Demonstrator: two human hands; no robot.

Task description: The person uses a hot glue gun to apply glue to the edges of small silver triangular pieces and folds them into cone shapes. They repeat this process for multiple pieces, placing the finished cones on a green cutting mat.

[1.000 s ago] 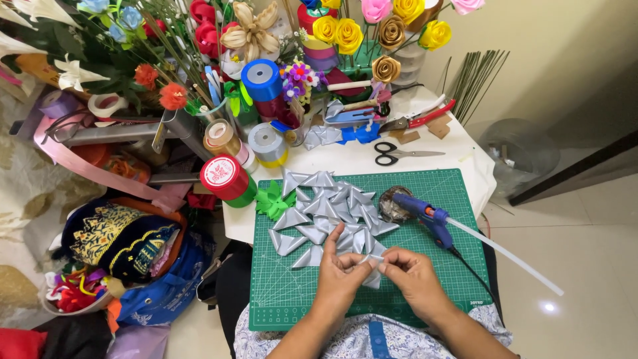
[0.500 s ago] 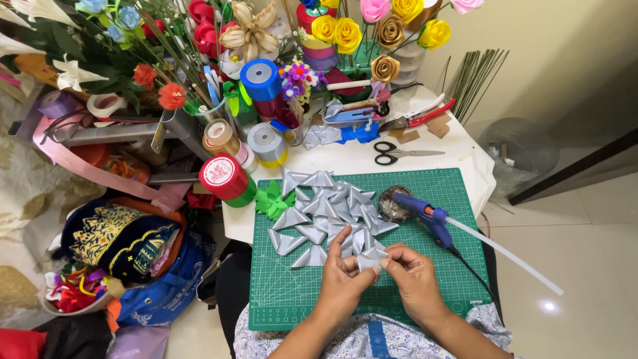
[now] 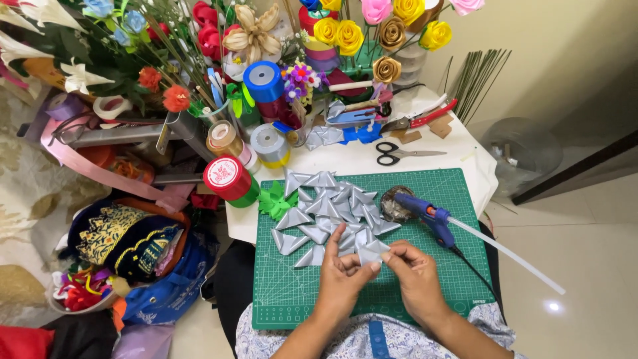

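Silver ribbon petal (image 3: 372,251) pinched between fingertips of left hand (image 3: 345,272) and right hand (image 3: 415,272), both clamped on it, just above green cutting mat (image 3: 292,292). Pile of folded silver petals (image 3: 325,209) lies just beyond; blue glue gun (image 3: 428,216) rests near right hand.

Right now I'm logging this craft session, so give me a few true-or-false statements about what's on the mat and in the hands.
1. Both hands, left hand and right hand, pinch one folded silver ribbon piece. True.
2. The blue glue gun is held in the right hand. False: it lies on the green cutting mat, untouched.
3. The scissors lie beyond the mat on the white table. True.
4. The silver ribbon pieces are stacked in a box. False: they lie loose on the mat.
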